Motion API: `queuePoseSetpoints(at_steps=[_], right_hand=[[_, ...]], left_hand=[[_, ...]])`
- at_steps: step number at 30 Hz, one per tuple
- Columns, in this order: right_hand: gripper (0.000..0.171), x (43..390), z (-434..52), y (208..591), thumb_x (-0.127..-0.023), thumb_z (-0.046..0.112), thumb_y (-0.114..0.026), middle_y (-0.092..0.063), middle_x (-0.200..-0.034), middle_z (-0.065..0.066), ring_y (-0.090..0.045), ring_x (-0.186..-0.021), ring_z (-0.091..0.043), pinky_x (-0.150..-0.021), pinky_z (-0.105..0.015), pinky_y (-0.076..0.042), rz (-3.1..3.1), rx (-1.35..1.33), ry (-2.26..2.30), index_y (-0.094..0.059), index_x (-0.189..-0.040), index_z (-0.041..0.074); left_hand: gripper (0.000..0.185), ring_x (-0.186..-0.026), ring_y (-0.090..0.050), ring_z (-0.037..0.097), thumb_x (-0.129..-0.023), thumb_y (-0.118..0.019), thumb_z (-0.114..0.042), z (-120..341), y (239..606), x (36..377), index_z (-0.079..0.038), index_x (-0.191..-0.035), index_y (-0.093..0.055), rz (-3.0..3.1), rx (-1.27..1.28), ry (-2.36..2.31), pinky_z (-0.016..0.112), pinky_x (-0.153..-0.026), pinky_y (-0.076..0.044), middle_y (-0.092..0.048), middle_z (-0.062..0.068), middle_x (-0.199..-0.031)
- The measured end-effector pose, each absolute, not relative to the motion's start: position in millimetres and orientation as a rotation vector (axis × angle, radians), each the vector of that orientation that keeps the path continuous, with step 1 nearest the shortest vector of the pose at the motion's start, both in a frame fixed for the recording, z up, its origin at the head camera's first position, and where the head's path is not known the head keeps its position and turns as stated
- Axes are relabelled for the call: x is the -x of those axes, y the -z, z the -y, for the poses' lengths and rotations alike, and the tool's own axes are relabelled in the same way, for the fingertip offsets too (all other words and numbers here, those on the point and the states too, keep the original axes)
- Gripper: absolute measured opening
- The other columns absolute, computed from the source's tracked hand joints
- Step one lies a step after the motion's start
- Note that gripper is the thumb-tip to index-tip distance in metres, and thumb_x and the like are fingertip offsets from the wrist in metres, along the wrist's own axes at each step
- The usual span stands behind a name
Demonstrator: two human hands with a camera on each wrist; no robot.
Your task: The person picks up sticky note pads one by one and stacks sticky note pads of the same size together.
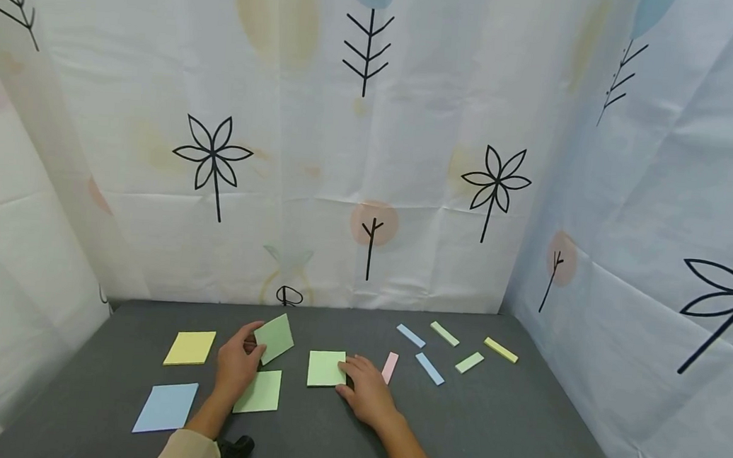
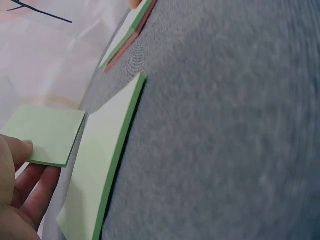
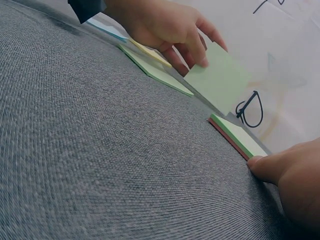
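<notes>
My left hand [image 1: 237, 363] pinches a green note [image 1: 274, 337] lifted off the grey table [image 1: 519, 424], above a green sheet [image 1: 259, 392]. My right hand [image 1: 364, 388] rests straight fingers on the green pad [image 1: 326, 368]. Around them lie a yellow pad [image 1: 190, 348], a blue pad [image 1: 166, 406], a pink strip [image 1: 390, 367] and coloured strips [image 1: 454, 349]; nothing blocks either hand.

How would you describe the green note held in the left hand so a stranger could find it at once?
On the grey table, find the left hand near the middle. The green note is pinched in its fingers, lifted and tilted. Every other green square, such as the green pad under the right hand, lies flat.
</notes>
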State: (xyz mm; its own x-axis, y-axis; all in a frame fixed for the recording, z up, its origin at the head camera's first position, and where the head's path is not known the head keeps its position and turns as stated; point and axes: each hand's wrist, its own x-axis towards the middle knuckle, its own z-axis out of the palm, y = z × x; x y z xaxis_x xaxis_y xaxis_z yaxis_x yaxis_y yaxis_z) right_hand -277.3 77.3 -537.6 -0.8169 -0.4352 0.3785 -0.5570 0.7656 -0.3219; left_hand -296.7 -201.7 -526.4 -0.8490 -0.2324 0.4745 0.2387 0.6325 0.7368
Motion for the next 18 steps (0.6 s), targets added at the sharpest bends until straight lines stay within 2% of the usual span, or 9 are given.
queuePoseSetpoints(at_steps=[4,8,12,18], right_hand=[[0.041,277.3,-77.6,537.3,-0.089,0.024,-0.071,-0.06,-0.129,-0.009,-0.049,-0.126,-0.029,-0.103,-0.043,-0.039,2.68,-0.772,-0.615,-0.063,-0.127,0.008],[0.041,276.8,-77.9,537.7,-0.09,0.025,-0.07,-0.06,-0.129,-0.009,-0.049,-0.126,-0.03,-0.103,-0.044,-0.039,2.671,-0.776,-0.614,-0.063,-0.127,0.008],[0.041,276.1,-78.3,537.7,-0.09,0.024,-0.07,-0.06,-0.129,-0.01,-0.049,-0.126,-0.03,-0.102,-0.044,-0.039,2.668,-0.779,-0.615,-0.063,-0.127,0.007],[0.042,276.4,-77.9,536.6,-0.09,0.025,-0.069,-0.059,-0.131,-0.01,-0.048,-0.127,-0.03,-0.103,-0.045,-0.038,2.681,-0.775,-0.617,-0.063,-0.128,0.008]], left_hand=[[0.047,-0.083,-0.066,0.027,-0.086,-0.069,0.002,197.4,524.4,296.3,-0.004,-0.131,-0.059,2.266,-0.05,1.304,0.038,-0.065,-0.053,-0.064,0.017,-0.098],[0.049,-0.077,-0.067,0.02,-0.086,-0.068,0.003,191.8,520.3,295.4,-0.003,-0.133,-0.056,2.207,-0.132,1.544,0.029,-0.058,-0.055,-0.063,0.019,-0.098],[0.051,-0.076,-0.066,0.015,-0.086,-0.069,0.002,186.1,517.8,295.0,-0.003,-0.135,-0.053,2.187,-0.179,1.735,0.029,-0.059,-0.056,-0.064,0.019,-0.099],[0.054,-0.081,-0.066,0.022,-0.086,-0.07,0.002,176.9,521.0,295.8,-0.002,-0.136,-0.052,2.229,-0.181,1.898,0.033,-0.061,-0.056,-0.066,0.017,-0.1]])
